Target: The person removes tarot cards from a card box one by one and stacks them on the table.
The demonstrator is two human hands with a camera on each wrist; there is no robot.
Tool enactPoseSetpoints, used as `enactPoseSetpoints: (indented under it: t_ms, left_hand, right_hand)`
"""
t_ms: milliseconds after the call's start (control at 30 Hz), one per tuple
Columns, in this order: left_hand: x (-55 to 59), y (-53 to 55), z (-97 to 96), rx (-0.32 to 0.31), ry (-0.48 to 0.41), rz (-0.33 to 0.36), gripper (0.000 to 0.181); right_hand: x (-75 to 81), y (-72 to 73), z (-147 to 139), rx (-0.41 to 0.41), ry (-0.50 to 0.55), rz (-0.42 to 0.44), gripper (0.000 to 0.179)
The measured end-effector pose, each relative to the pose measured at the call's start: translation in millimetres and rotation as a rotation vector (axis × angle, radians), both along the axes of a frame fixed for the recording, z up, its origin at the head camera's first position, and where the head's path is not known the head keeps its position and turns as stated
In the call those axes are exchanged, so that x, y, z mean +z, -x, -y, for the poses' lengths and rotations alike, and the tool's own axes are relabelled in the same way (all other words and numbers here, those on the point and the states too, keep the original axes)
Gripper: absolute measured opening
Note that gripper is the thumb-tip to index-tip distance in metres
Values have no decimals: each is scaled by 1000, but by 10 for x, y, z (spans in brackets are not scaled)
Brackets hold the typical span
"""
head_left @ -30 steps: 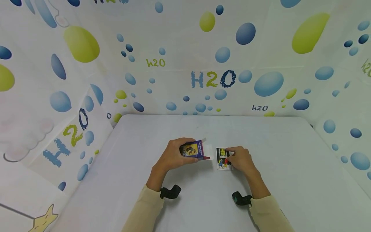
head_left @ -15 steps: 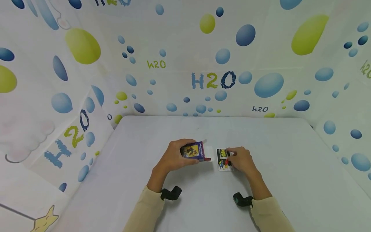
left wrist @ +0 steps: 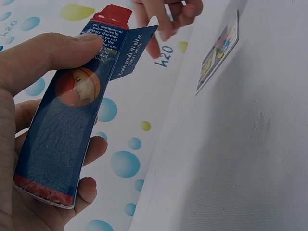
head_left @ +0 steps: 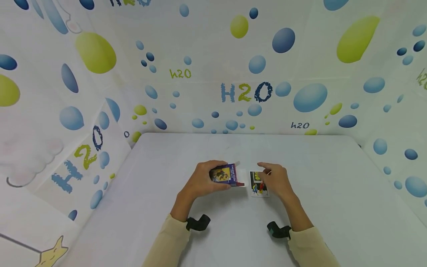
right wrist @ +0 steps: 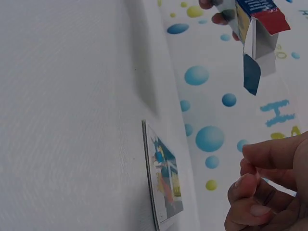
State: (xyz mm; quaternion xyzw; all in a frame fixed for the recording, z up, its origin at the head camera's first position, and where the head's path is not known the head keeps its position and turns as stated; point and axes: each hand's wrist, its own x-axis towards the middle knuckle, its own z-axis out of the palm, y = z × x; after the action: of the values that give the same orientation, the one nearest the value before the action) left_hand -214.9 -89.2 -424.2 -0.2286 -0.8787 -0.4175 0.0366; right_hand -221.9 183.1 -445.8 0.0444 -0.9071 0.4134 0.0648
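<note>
My left hand (head_left: 201, 180) grips a blue and red tarot card box (head_left: 222, 174), thumb on one side and fingers on the other. Its end flaps stand out toward the right; in the right wrist view the open mouth of the box (right wrist: 263, 41) shows white inside. A small stack of tarot cards (head_left: 259, 190) lies on the table just right of the box, picture side up. Over the right edge of the stack hovers my right hand (head_left: 277, 180), index finger stretched out, the others loosely bent. Seen from the right wrist, those fingers (right wrist: 269, 156) hold nothing and are apart from the cards.
Both hands work over a white table (head_left: 160, 163). Behind it hangs a white backdrop (head_left: 207, 44) with blue and green bubbles and H2O lettering. Black wrist cameras sit on the left wrist (head_left: 199, 222) and the right wrist (head_left: 278, 230).
My right hand has let go of the card stack and lifted slightly, its index finger straightening. The left hand with the box stays nearly where it was.
</note>
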Motion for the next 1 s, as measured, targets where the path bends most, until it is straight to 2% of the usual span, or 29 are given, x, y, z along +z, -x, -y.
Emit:
enactPoseSetpoints:
  t_ms: [167, 533, 767, 1000]
  left_hand:
    - [4, -1, -5, -5, 3, 0, 68]
    - [4, 4, -7, -28, -23, -19, 68]
    - [-1, 7, -12, -60, -49, -22, 68]
    - [-26, 19, -3, -88, -70, -41, 68]
  right_hand:
    - [94, -62, 110, 20, 47, -59, 30]
    - [199, -179, 343, 135, 189, -133, 22]
    - [198, -228, 447, 183, 244, -109, 21]
    - [180, -266, 528, 180, 255, -73, 25]
